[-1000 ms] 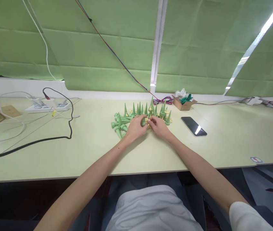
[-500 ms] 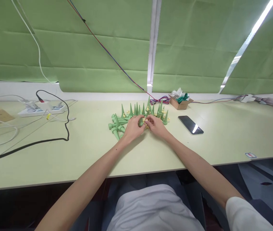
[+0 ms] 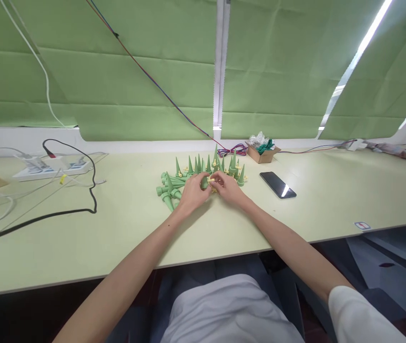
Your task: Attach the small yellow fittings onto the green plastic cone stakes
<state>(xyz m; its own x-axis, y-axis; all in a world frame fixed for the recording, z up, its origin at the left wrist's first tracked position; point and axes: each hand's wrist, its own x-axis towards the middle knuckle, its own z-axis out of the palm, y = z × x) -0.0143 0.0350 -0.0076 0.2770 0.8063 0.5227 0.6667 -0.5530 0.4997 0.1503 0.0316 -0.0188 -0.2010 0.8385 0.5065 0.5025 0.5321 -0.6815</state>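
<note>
Seemingly handling a small yellow piece (image 3: 211, 180), pinched in the right hand (image 3: 230, 187), beside the left hand's (image 3: 193, 191) curled fingers, grip unclear, by green spikes (image 3: 190, 167) on the table (image 3: 131, 205), probably needing fine fingertip control next.

Greens are dominating, with yellow accents.
The cones (image 3: 167, 200) are showing green, the small fittings (image 3: 211, 180) yellow, the blinds (image 3: 146, 95) plain green, the tabletop (image 3: 127, 247) pale yellow-green; the sticker (image 3: 362, 225) is wearing a blue border and red mark on white.
</note>
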